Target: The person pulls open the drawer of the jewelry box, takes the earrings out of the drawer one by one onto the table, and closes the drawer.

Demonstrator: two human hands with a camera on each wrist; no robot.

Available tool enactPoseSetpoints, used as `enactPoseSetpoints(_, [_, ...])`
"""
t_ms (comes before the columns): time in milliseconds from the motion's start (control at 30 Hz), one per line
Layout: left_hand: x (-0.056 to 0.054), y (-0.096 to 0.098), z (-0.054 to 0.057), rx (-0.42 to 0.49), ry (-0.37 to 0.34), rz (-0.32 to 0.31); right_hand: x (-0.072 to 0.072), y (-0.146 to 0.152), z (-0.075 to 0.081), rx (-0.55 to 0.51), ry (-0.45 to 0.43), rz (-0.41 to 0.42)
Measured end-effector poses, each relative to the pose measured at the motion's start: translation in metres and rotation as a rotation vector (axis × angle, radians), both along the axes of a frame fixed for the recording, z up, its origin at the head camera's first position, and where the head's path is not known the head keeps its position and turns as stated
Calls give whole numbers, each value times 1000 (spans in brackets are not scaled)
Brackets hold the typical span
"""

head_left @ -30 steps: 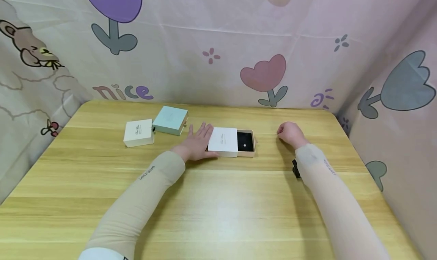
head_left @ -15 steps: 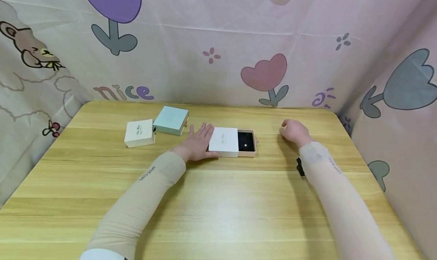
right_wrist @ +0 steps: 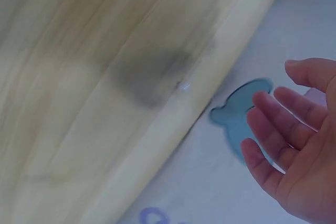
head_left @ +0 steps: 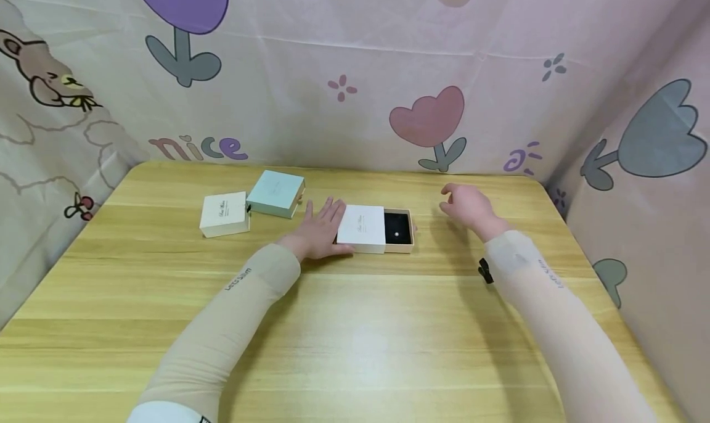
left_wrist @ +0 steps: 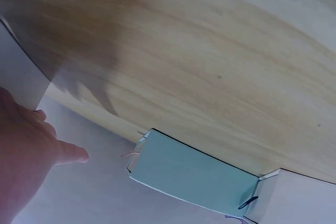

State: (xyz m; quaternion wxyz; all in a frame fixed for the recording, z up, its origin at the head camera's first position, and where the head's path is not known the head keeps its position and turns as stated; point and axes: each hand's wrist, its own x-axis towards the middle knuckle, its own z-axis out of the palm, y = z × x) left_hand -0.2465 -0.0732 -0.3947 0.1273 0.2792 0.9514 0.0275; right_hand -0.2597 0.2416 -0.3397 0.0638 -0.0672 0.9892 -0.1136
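My left hand [head_left: 318,233] rests with spread fingers against the left end of a white drawer-style jewelry box [head_left: 362,229]. The box's pink-edged drawer [head_left: 412,230] sticks out to the right, showing a black insert [head_left: 395,221] with one small pearl-like bead [head_left: 396,234] on it. To the right of the drawer, my right hand [head_left: 470,208] hovers over the table. In the right wrist view its fingers [right_wrist: 273,121] are loosely bent and hold nothing. A tiny shiny piece [right_wrist: 183,85] lies on the wood there, too blurred to identify.
A light-blue box [head_left: 276,193] and a smaller white box [head_left: 224,214] stand beside each other at the left back of the wooden table [head_left: 355,336]. A patterned curtain [head_left: 288,102] hangs behind the table and along its sides. A black strap piece [head_left: 485,271] shows by the right wrist.
My right hand's fingers have gone from curled together to parted, and the hand has shifted slightly away toward the back. The left hand and the boxes have stayed in place.
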Motion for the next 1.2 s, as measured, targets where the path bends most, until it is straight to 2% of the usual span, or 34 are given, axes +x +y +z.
enactPoseSetpoints(200, [-1, 0, 2, -6, 7, -3, 5, -18, 8, 2, 71, 82])
enactPoseSetpoints(467, [0, 1, 4, -14, -2, -6, 9, -34, 16, 3, 120, 140])
enactPoseSetpoints(733, [-1, 0, 1, -19, 10, -13, 22, -60, 4, 78, 122, 275])
enactPoseSetpoints(967, [1, -1, -2, -2, 4, -5, 32, -82, -8, 193, 94, 403])
enactPoseSetpoints(1200, [3, 1, 2, 5, -3, 0, 36, -88, -19, 240, 95, 405])
